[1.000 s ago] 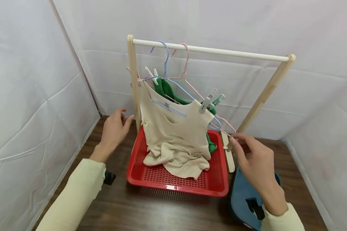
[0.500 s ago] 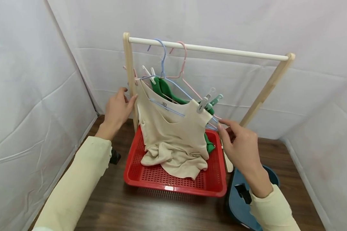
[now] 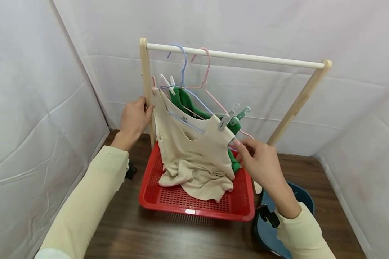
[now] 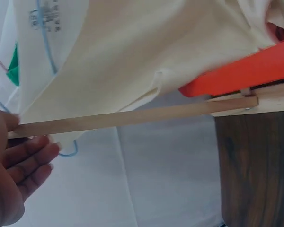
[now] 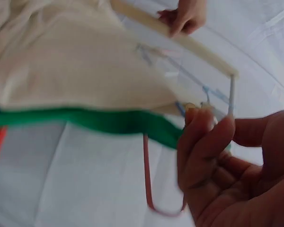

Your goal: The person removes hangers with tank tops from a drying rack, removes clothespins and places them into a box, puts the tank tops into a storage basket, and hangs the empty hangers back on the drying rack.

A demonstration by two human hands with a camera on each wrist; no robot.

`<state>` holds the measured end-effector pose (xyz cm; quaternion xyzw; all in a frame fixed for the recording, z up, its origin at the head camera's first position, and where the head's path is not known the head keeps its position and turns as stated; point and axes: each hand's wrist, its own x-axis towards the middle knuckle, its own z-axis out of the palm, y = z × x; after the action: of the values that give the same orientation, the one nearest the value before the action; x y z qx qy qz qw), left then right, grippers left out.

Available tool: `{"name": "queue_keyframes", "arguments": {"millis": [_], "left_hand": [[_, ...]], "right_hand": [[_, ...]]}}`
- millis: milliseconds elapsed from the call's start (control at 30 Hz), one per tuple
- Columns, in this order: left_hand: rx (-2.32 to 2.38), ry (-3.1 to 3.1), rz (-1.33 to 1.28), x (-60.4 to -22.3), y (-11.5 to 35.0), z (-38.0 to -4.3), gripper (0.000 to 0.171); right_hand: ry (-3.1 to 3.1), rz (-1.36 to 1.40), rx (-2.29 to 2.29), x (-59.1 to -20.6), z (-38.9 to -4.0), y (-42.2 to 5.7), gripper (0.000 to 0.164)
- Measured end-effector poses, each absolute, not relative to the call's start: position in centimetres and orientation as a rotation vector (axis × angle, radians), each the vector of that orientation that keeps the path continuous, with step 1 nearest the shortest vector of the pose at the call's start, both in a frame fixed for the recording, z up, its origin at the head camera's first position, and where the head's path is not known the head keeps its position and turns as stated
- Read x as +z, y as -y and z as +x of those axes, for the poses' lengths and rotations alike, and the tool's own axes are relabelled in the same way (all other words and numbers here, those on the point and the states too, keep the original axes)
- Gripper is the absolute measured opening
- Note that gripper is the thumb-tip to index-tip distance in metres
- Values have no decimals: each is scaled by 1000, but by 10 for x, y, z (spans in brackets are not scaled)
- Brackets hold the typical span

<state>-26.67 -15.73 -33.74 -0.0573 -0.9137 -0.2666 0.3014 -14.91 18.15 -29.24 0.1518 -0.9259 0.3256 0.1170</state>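
Observation:
A beige sleeveless top (image 3: 194,154) hangs on a blue hanger (image 3: 183,72), its lower part bunched in a red basket (image 3: 197,213). Behind it, a green garment (image 3: 185,102) hangs on a pink hanger (image 3: 206,73). Pegs clip the shoulders, among them a grey peg (image 3: 224,123) and a green peg (image 3: 243,113). My left hand (image 3: 134,117) pinches the rack's left wooden post (image 4: 132,116), thumb on the near side. With thumb and fingers, my right hand (image 3: 262,162) pinches the blue hanger's right end, beside the top's shoulder. The fingers partly hide that end.
The rack's white rail (image 3: 246,57) carries both hangers near its left end. A blue bin (image 3: 272,235) stands right of the basket, under my right forearm. White cloth walls (image 3: 35,90) enclose the dark wooden floor (image 3: 133,223) on the left, back and right.
My left hand has risen to the post and taken hold of it. My right hand has moved left from the pink hanger's end to the blue hanger's end, which now sits slightly lower.

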Motion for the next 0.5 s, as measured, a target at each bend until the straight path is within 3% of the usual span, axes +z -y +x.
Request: {"name": "queue_keyframes", "arguments": {"millis": [267,500], "left_hand": [[-733,2459,-158,-332,156,-265,25],[-771,2432,-125,-328,155,-270,21]], "right_hand": [[2803,345,1676,-291,-152,-175,42],[2718,411,1960,-295,-154,-170,48]]}}
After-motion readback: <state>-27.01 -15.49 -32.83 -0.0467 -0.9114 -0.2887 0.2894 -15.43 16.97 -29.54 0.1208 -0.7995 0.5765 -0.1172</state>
